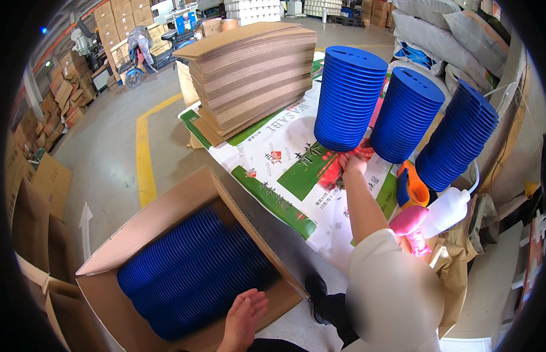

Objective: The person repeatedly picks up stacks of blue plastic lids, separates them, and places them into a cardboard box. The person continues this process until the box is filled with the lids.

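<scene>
In the head view, the left hand [245, 317] sits at the bottom centre of the frame, fingers spread and released, holding nothing; it hovers at the lower right edge of an open cardboard box [167, 202] that fills the lower left. Inside the box lie rows of blue plastic lids [191, 270], packed on edge in long curved rows. The right hand [351, 164] reaches up to the middle of the frame, its forearm in a pale sleeve rising from the lower right, and touches the base of the leftmost stack of blue lids [348, 97]; whether its fingers are clenched on the stack cannot be told, since they are hidden under the lids. Two more stacks stand to the right of it: a middle stack [407, 114] and a right stack [458, 138], all three leaning and standing on a printed white and green sack sheet [279, 170] spread across the table. Behind them, in the upper centre, rests a pile of flat corrugated cardboard sheets [252, 70]. Just right of the forearm lie an orange tape dispenser [415, 186], a white squeeze bottle [449, 210] and a pink cloth [409, 222]. A yellow floor line [145, 152] runs down the left of the concrete floor, with more boxes [117, 20] in the upper left.
</scene>
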`<control>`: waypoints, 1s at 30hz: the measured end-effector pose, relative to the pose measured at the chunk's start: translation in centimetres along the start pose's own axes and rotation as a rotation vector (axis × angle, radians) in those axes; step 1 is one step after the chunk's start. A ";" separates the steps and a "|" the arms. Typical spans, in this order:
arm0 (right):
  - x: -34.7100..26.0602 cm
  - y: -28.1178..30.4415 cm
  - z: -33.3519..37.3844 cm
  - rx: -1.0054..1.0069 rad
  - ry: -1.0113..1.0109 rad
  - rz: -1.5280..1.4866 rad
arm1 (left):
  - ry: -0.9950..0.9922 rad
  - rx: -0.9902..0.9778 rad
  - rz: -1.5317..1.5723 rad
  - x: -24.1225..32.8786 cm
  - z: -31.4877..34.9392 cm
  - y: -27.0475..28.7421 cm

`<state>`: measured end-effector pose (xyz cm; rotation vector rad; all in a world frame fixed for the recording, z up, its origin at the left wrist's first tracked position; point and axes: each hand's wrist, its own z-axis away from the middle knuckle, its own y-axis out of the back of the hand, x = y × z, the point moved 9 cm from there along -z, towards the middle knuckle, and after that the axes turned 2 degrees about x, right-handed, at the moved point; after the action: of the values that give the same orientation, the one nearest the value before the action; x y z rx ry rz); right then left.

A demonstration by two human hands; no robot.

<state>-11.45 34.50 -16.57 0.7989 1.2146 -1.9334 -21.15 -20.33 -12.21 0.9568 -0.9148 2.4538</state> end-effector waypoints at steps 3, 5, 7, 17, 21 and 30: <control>0.1 -0.5 -1.5 0.152 0.013 0.046 | 0.001 -0.028 0.002 -1.8 -1.4 2.1; -0.6 -0.8 -1.0 0.236 0.053 0.142 | -0.010 -0.089 -0.019 -1.4 -1.9 2.1; -0.8 -0.8 -2.3 0.267 0.083 0.248 | -0.033 -0.204 -0.068 -0.8 -1.9 1.1; -1.4 -1.1 -3.3 0.254 0.112 0.339 | 0.016 -0.141 -0.022 -0.6 -1.7 1.2; -1.0 -0.3 -2.9 0.238 0.032 0.211 | 0.017 -0.018 0.014 -1.4 -2.2 2.6; -1.9 2.7 0.2 -0.103 -0.038 0.387 | -0.016 -0.053 0.019 -1.3 -3.2 2.8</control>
<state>-8.23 33.91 -16.26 0.8665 1.0390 -1.5531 -23.19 -20.34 -16.15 0.9550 -0.9928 2.4283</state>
